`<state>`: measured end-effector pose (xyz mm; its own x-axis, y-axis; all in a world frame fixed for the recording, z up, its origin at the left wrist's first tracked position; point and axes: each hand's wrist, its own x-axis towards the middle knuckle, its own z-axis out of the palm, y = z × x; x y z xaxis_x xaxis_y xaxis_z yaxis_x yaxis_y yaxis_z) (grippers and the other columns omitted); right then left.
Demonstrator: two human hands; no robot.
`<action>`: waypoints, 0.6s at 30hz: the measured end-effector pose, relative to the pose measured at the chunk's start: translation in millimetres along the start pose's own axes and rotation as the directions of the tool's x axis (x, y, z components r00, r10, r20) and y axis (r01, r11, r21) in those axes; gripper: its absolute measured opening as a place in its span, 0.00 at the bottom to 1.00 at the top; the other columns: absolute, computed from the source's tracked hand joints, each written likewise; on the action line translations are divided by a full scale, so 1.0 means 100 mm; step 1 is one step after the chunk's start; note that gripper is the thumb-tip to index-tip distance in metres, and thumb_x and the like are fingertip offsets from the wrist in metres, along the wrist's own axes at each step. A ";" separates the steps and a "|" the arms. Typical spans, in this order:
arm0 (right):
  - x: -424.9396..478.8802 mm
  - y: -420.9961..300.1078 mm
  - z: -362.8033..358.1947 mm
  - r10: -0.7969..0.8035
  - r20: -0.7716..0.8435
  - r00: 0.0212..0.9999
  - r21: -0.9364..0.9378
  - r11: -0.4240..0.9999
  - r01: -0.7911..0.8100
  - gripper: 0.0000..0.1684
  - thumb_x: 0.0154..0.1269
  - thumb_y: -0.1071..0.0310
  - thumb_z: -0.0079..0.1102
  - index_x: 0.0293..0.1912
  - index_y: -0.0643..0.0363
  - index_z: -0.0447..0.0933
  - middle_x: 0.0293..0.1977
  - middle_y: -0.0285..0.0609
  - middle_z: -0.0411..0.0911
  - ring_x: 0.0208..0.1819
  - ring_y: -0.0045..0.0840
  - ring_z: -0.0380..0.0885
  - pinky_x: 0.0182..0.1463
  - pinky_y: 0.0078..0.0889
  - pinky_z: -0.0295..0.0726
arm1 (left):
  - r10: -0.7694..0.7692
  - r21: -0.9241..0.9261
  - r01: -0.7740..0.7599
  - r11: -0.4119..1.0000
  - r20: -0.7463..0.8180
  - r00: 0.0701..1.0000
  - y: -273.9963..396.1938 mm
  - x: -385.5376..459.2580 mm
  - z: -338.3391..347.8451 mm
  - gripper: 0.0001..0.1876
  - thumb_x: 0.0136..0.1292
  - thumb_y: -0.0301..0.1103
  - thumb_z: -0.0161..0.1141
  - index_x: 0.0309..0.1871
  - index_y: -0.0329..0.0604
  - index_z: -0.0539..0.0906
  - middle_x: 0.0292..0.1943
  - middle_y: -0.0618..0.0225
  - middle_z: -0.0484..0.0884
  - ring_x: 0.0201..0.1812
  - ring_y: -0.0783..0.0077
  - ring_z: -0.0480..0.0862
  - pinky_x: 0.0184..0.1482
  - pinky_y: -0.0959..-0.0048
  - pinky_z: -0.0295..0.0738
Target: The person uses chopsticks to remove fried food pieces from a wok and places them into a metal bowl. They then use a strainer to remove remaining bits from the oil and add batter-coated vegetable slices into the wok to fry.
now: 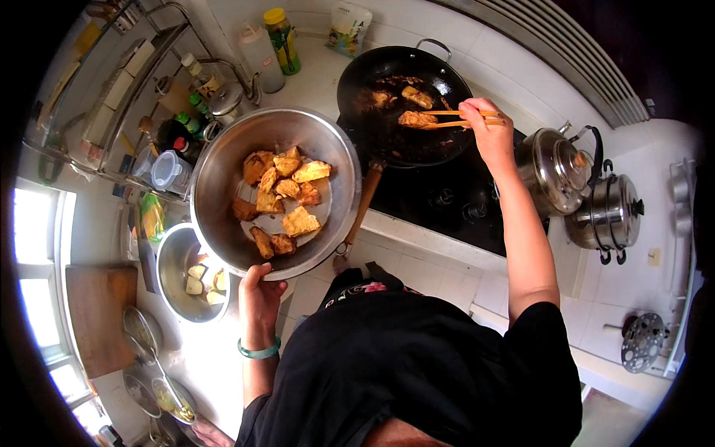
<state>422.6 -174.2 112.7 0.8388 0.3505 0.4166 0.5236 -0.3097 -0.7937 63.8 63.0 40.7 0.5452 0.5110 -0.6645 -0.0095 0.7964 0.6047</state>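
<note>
My left hand grips the near rim of a large stainless steel basin, its thumb over the edge. Several browned, fried chunks of food lie inside the basin. In my right hand is a pair of wooden chopsticks. Their tips are at a fried piece in the black wok; whether they pinch it firmly, I cannot tell. Another browned piece sits just beyond it, with a further piece to the left. The wok's wooden handle points toward me, partly beneath the basin's right side.
A black cooktop lies under the wok. Stainless pots stand at the right. A second steel bowl holds pale chunks at the left. Bottles and a metal rack of seasonings line the back left.
</note>
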 end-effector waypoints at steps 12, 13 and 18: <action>-0.23 -0.35 -0.12 -0.132 -0.080 0.988 0.021 0.991 0.134 0.07 0.61 0.70 0.59 0.34 0.65 0.77 0.27 0.36 0.77 0.28 0.15 0.75 0.34 0.17 0.74 | -0.001 -0.010 0.002 1.000 0.041 0.999 0.01 0.05 -0.03 0.07 0.55 0.29 0.55 0.35 0.37 0.77 0.29 0.66 0.79 0.24 0.69 0.79 0.27 0.71 0.76; -0.24 -0.36 -0.12 -0.129 -0.084 0.988 -0.002 0.992 0.129 0.07 0.61 0.70 0.59 0.34 0.65 0.77 0.27 0.36 0.77 0.29 0.15 0.75 0.34 0.17 0.74 | -0.005 -0.015 0.006 1.000 0.039 0.999 0.01 0.04 -0.03 0.07 0.55 0.28 0.55 0.35 0.37 0.77 0.29 0.65 0.79 0.24 0.69 0.79 0.27 0.71 0.76; -0.32 -0.37 -0.11 -0.096 -0.090 0.991 -0.023 0.995 0.094 0.06 0.61 0.71 0.59 0.34 0.65 0.77 0.27 0.35 0.76 0.29 0.14 0.74 0.35 0.16 0.73 | -0.005 0.011 0.005 1.000 0.033 0.999 0.02 0.04 -0.03 0.08 0.55 0.28 0.55 0.38 0.35 0.76 0.31 0.63 0.79 0.24 0.69 0.77 0.28 0.71 0.76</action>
<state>378.4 -183.3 133.2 0.7949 0.2979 0.5285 0.6033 -0.2958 -0.7406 63.3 67.1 37.9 0.5722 0.4964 -0.6528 0.0021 0.7951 0.6064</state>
